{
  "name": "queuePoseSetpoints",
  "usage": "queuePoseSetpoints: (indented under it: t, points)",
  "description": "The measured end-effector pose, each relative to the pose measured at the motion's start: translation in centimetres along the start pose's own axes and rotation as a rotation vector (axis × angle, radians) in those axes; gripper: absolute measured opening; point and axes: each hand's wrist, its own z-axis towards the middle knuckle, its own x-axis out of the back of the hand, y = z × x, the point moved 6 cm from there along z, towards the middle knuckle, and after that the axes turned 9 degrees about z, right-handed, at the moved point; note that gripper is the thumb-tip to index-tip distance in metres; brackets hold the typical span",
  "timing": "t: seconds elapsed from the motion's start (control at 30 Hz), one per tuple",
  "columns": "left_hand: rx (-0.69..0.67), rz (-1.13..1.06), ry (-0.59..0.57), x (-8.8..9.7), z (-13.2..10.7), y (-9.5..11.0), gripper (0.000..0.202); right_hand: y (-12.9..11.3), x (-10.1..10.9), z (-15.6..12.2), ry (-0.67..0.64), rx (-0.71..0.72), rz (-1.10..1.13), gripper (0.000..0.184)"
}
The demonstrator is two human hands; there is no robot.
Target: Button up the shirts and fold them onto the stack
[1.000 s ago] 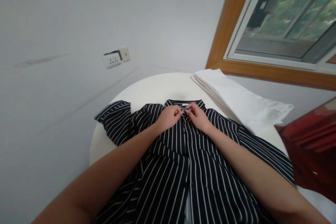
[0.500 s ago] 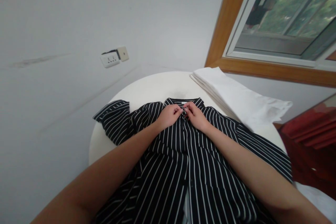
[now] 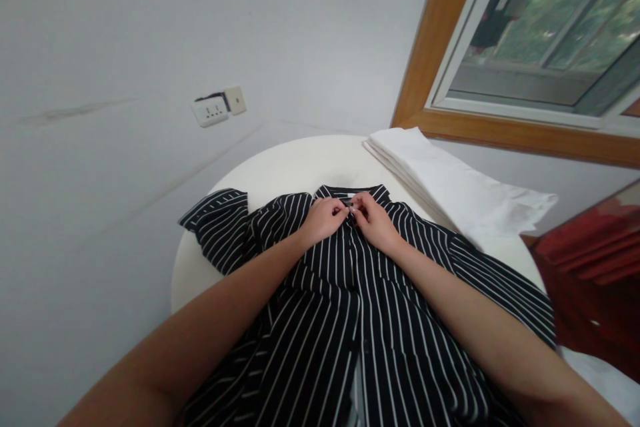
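A: Where do we stand?
B: Our left hand [image 3: 324,220] and right hand [image 3: 374,221] pinch the placket of the striped shirt [image 3: 350,320], just below its collar [image 3: 350,192], flat on the desk [image 3: 290,170].
A: Risk?
B: Uneven pull may misalign the edges, in our judgement.

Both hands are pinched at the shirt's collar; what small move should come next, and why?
Probably push the top button through: the left hand and right hand meet fingertip to fingertip at the striped shirt just below its collar.
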Motion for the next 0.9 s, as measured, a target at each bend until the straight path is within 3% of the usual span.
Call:
queuePoseSetpoints:
  t: [0.2,0.37,0.6,0.73,0.9]
  points:
    - [0.021,0.032,0.012,-0.1,0.0,-0.5,0.023,2.7,0.1,0.0,0.042,-0.218,0.449,0.02]
    - [0.013,0.031,-0.003,-0.3,0.0,-0.7,0.022,3.6,-0.2,0.1,0.033,-0.431,0.578,0.02]
    - [0.002,0.011,-0.004,-0.2,0.0,-0.7,0.021,2.6,0.2,0.2,0.021,-0.477,0.366,0.001]
    - [-0.001,0.03,-0.004,-0.3,0.1,-0.6,0.022,2.2,0.4,0.1,-0.027,-0.487,0.201,0.008]
    - [0.024,0.034,-0.045,-0.4,0.3,-0.8,0.023,1.8,0.3,-0.1,-0.012,-0.463,0.217,0.013]
